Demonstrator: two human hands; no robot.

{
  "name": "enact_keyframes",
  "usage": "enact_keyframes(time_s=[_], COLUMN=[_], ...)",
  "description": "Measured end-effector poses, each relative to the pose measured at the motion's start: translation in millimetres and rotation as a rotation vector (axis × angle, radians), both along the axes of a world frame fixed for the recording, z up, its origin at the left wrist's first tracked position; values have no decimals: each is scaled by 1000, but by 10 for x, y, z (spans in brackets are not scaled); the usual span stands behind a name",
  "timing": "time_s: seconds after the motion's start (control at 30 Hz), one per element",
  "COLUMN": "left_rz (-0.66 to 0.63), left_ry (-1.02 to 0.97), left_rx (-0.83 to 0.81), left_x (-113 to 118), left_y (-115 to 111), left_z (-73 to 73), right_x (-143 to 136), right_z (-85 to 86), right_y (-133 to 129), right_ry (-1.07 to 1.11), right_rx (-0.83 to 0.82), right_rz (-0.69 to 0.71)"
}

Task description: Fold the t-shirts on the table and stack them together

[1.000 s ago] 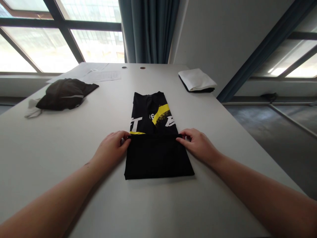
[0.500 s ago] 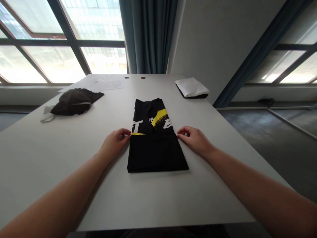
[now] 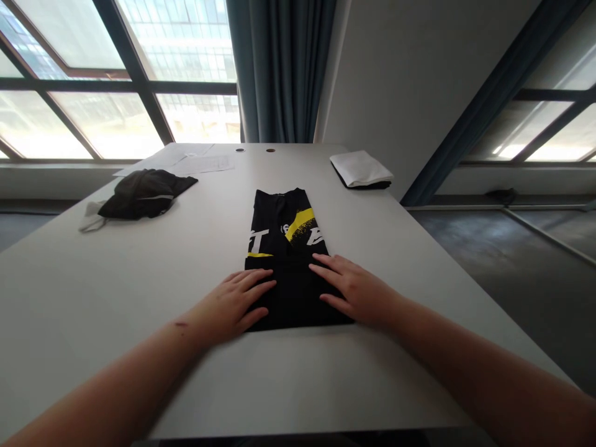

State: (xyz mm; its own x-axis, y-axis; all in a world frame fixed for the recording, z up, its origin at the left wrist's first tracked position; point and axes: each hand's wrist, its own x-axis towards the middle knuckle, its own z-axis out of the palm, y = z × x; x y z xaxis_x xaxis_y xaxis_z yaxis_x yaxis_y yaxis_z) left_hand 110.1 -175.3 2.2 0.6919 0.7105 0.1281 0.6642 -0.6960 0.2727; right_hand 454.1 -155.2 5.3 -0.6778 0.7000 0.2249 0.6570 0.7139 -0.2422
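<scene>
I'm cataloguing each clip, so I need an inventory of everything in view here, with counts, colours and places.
folded garment: 1, black with yellow and white print, mid-table
folded stack: 1, white over black, far right of table
soft bundle: 1, dark, left of table; whitish piece at its near end
papers: at least 2, white, far left of table
round holes: 2, far end of table
table: 1, white, under all these
curtains: 2, blue-grey, behind table and at right
windows: 2 areas, bright, left and right
wall: pale grey, between curtains
floor: grey, right and left
unclear object: 1, dark, far right
left hand, right hand: bare, fingers spread over garment's near part
forearms: 2, bare
</scene>
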Motion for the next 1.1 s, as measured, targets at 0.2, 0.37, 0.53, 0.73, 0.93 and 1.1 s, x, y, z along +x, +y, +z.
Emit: enact_keyframes(time_s=[0.2, 0.37, 0.53, 0.73, 0.93, 1.1], left_rz=[-109, 72, 344, 462, 598, 692], left_ry=[81, 10, 59, 24, -78, -64], left_rx=[-85, -93, -40, -64, -14, 12], left_x=[-193, -312, -220, 87, 105, 44], left_y=[13, 367, 1262, 2378, 3048, 3407], left_z=[-50, -62, -190, -163, -202, -256], right_x=[19, 128, 100, -88, -263, -411], right_z=[-202, -219, -276, -226, -249, -316], right_y=[-13, 296, 928, 1823, 2671, 3354], right_ry=[-170, -93, 63, 238, 225, 32], right_rx=[-160, -181, -169, -208, -81, -97], right_rz=[-117, -154, -308, -302, -336, -341])
